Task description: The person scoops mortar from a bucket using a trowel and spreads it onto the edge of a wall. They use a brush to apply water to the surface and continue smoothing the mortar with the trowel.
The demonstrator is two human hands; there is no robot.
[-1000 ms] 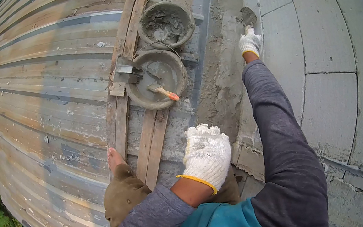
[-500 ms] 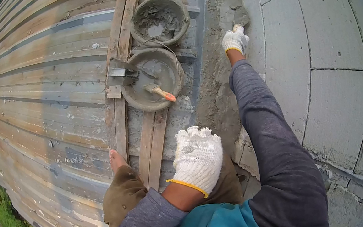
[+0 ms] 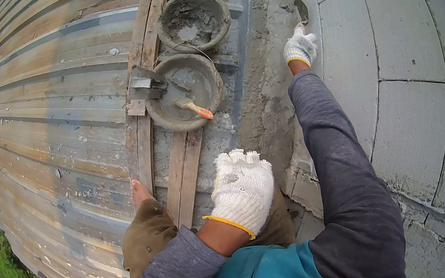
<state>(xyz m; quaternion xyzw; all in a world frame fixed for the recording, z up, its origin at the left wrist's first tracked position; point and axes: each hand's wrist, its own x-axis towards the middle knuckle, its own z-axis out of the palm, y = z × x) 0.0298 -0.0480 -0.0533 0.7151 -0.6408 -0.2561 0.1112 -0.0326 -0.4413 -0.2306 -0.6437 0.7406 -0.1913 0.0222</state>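
My right hand, in a white knit glove with a yellow cuff, is stretched far forward and closed on a small trowel. The trowel blade is tilted up on its edge, over the border between the wet mortar strip and the grey block wall. My left hand, gloved the same way, is near my knee with its back to the camera. Its fingers are curled out of sight, so anything in it is hidden.
Left of the strip, a bowl of watery grey mix holds a brush. Beyond it is a bowl of thicker mortar. A metal tool rests by the nearer bowl. Wooden planks cross the corrugated roof.
My right hand has moved right, from the mortar strip towards the blocks, and the trowel blade has turned from flat to edge-up. My left hand has barely shifted.
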